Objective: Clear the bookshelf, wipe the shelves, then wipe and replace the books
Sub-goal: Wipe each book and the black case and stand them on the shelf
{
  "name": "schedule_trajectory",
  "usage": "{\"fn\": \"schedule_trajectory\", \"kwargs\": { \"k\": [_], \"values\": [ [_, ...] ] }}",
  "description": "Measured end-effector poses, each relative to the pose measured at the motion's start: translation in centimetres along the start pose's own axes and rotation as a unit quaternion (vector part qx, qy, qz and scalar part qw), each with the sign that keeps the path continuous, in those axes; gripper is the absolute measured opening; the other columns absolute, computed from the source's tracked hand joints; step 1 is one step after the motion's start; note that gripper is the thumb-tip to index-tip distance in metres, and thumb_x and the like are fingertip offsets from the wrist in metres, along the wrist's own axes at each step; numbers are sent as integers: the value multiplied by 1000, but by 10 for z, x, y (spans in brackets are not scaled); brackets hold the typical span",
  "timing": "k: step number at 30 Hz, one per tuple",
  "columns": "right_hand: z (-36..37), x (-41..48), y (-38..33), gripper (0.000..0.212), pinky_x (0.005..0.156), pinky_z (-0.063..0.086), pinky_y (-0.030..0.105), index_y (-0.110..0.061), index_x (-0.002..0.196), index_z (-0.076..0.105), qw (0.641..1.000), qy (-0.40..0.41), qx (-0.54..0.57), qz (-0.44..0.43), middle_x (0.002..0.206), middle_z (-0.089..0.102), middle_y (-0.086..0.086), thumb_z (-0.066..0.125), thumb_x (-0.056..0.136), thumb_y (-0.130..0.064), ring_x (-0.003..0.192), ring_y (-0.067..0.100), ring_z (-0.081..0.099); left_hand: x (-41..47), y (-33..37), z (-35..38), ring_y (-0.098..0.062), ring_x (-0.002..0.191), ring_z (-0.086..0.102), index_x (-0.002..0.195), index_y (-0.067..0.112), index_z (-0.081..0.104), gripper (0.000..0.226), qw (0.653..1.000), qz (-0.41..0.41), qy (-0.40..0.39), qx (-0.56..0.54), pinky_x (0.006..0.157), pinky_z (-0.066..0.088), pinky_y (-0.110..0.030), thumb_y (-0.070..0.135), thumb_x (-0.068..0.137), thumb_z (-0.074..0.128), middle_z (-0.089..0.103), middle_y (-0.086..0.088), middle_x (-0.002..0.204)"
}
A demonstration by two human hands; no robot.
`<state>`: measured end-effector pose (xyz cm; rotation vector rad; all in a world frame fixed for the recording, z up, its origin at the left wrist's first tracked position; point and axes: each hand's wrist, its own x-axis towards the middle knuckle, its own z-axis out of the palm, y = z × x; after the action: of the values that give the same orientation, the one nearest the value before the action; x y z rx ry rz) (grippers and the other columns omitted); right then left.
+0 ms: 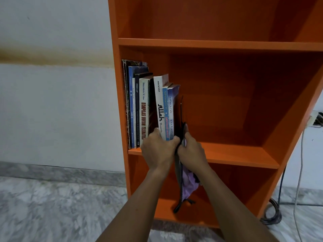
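An orange bookshelf fills the right of the head view. Several books stand upright at the left end of its middle shelf. My left hand grips the bottom of the rightmost books in the row. My right hand is closed on a thin dark book held edge-on beside the row, and also holds a purple cloth that hangs below the shelf edge. The top and bottom shelves show no books.
A white wall with a brownish stain band is to the left. The floor is grey marble. Cables and a wall socket lie to the right of the bookshelf.
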<state>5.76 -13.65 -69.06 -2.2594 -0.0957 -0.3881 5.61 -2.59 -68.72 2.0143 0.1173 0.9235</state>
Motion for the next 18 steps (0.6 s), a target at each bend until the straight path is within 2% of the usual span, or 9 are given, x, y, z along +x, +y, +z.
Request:
{"fn": "schedule_trajectory", "kwargs": {
  "k": [5,7,9,11,14,18],
  "values": [
    [3,0,-7,72,84,55,43,-32,162,14,1000,0,-8,-1,120,67,7,47,99,-21,106,33,65,6,-4,-9,-8,80,72,94,24,73,40,1000,8,-23,-14,65,61,-33,58,74,74,75,9,85],
    [4,1,-6,73,86,55,45,-32,162,14,1000,3,-10,3,122,67,9,48,98,-22,108,35,64,5,-5,-18,-8,83,71,100,24,75,46,1000,23,19,-8,67,61,-31,64,82,63,76,9,89],
    [5,2,-6,71,87,56,46,-30,161,18,1000,2,-15,9,120,66,10,47,97,-24,106,34,64,4,-7,-29,-14,93,71,115,21,72,42,994,36,99,-3,75,58,-27,52,90,60,76,4,104],
    [6,3,-6,66,87,56,49,-27,158,24,1000,4,-22,11,118,66,10,45,95,-26,104,34,64,5,-10,-37,-20,110,67,134,16,60,45,989,39,143,4,83,58,-31,35,93,62,70,-2,124],
    [8,3,-7,63,86,56,50,-25,152,31,999,5,-29,13,112,66,9,42,91,-30,100,33,64,5,-17,-36,-25,126,57,151,13,40,62,991,20,128,22,95,57,-46,29,95,62,59,-8,140],
    [8,3,-5,60,84,57,50,-23,144,40,1000,6,-23,20,109,66,7,41,86,-36,101,33,64,-6,-10,-22,-25,137,45,160,13,18,82,993,-19,113,-4,98,54,-39,28,94,64,46,-11,150]
  ]
}}
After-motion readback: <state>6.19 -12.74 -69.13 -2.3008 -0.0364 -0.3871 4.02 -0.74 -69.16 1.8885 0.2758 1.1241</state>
